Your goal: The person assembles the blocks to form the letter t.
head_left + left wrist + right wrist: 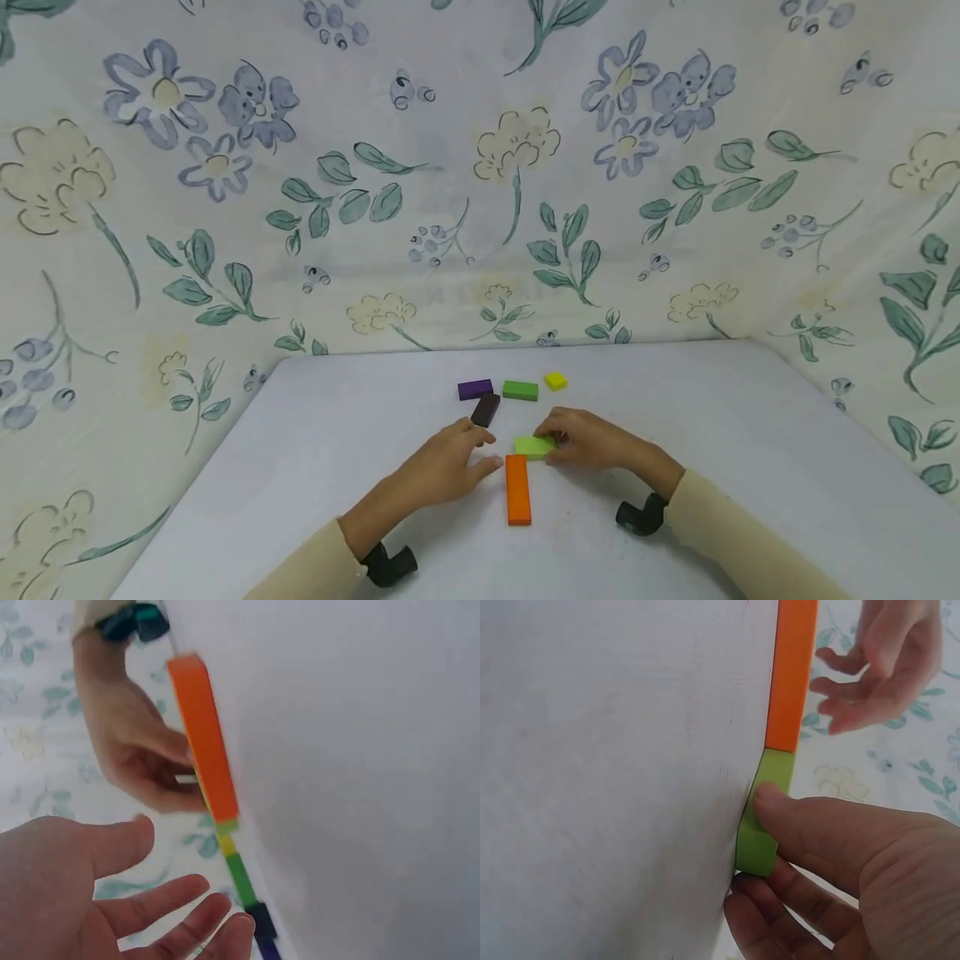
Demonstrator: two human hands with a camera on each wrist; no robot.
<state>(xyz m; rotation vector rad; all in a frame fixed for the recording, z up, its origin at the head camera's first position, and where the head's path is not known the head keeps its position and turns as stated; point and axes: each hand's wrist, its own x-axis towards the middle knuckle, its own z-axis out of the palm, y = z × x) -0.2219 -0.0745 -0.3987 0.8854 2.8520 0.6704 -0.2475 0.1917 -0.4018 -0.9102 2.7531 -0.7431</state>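
My right hand (592, 440) pinches a light green block (528, 448) between thumb and fingers. That block lies crosswise at the far end of a long orange block (518, 492); in the right wrist view the light green block (763, 825) meets the end of the orange one (791, 675). To the left of both blocks, my left hand (450, 467) hovers with thumb and fingers spread, holding nothing. The left wrist view shows the same left hand (127, 892) with a gap between its thumb and fingers.
Farther back on the white table (315, 433) lie a purple block (475, 389), a dark brown block (487, 409) close against it, a green block (521, 390) and a small yellow block (556, 381). Floral cloth (465, 192) hangs behind the table.
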